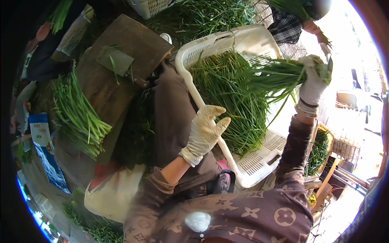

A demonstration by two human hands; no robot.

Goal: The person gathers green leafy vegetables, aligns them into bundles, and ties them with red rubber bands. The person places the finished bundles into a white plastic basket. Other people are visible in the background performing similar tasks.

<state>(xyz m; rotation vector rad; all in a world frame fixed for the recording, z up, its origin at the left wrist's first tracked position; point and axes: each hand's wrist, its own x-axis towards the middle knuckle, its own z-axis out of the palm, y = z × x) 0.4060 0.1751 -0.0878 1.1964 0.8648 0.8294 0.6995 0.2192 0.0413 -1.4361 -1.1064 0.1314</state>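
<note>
My right hand [314,77], in a pale glove, grips a bunch of long green chive-like leaves [282,73] raised at the right side of a white plastic basket [199,88]. Its leaf ends hang over the basket and are partly blurred. My left hand [205,132], also gloved, is over the basket's near-left rim with thumb and forefinger apart and nothing between them; whether it rests on the rim I cannot tell. Loose chive leaves [231,100] heap inside the basket. On a wooden board [133,36] to the left lie a cleaver [117,62] and a trimmed chive bunch [82,118].
At top right, another person's hand [311,27] holds leaves. A second person's hand [43,32] holds a bunch at top left. More leaves [206,18] cover the ground beyond the basket. A blue-and-white printed sack [48,152] lies left; another leaf-filled container [329,139] stands right.
</note>
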